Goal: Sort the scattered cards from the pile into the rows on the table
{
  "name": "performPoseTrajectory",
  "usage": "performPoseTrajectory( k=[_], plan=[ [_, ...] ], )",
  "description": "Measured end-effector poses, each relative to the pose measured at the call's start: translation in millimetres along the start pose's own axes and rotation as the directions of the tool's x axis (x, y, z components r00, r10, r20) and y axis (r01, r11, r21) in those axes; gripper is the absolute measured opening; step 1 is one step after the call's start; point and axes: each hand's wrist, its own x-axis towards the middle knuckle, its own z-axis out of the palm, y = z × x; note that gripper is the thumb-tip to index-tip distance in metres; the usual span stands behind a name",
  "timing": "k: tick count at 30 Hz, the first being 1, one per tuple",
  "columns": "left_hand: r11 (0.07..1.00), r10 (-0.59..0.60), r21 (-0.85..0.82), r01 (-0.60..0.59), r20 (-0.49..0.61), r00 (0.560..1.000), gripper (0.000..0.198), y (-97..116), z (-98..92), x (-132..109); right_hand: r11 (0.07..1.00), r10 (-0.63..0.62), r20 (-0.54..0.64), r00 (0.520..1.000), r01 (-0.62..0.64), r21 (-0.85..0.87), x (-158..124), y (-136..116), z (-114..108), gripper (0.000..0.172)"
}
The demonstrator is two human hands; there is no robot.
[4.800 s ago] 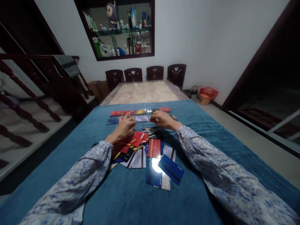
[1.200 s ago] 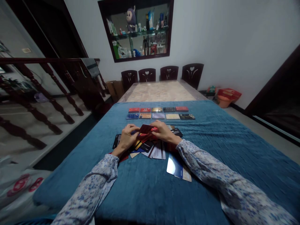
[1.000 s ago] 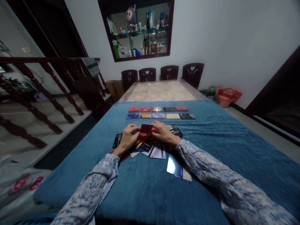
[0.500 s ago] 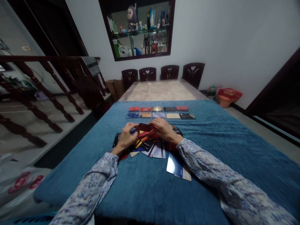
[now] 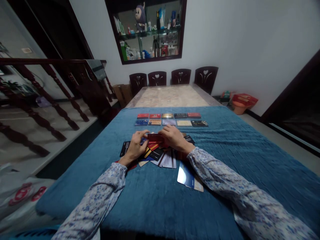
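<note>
Between my two hands a dark red card or small stack of cards (image 5: 154, 137) is held on edge above a loose pile. My left hand (image 5: 135, 145) grips its left end with thumb and fingers. Its right end is pinched by my right hand (image 5: 173, 136), whose fingers partly cover it. Beneath lie several scattered cards: a black card (image 5: 157, 154), a white card with a dark stripe (image 5: 170, 159), and a black card (image 5: 124, 148) left of my left hand. Nearer me, a blue and white card (image 5: 185, 175) lies partly over a beige one by my right sleeve.
Beyond my hands, cards stand in two rows, including a red card (image 5: 143, 116) and a black card (image 5: 200, 123). A blue cloth (image 5: 140, 203) covers the near table; the bare stone top (image 5: 172, 96) shows behind, with chairs (image 5: 181, 77) at the far end.
The dark red card has turned from a slanted position to nearly level, its edge facing me. My left fingers have closed in on its left end.
</note>
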Motion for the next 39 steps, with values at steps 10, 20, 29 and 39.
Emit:
performPoseTrajectory(
  k=[10, 20, 29, 39],
  plan=[
    [0.998, 0.022, 0.062, -0.026, 0.053, 0.998, 0.038, -6, 8.7, -3, 0.999, 0.038, 0.003, 0.999, -0.038, -0.007, -2, -6, 6, 0.022],
    [0.998, -0.03, 0.06, 0.026, 0.054, 0.998, 0.037, -6, 9.5, -2, 0.981, 0.189, 0.105, 0.976, -0.183, -0.066, -3, -19, -1, 0.037],
    [0.994, -0.008, 0.112, -0.004, 0.107, 0.994, 0.048, -5, 12.1, -3, 0.964, 0.26, 0.139, 0.956, -0.248, -0.097, -3, -24, -4, 0.045],
    [0.988, -0.036, 0.149, 0.027, 0.056, 0.998, 0.048, -10, 11.2, 0, 0.973, 0.232, 0.107, 0.967, -0.231, -0.029, 0, -24, -6, 0.048]
  ],
)
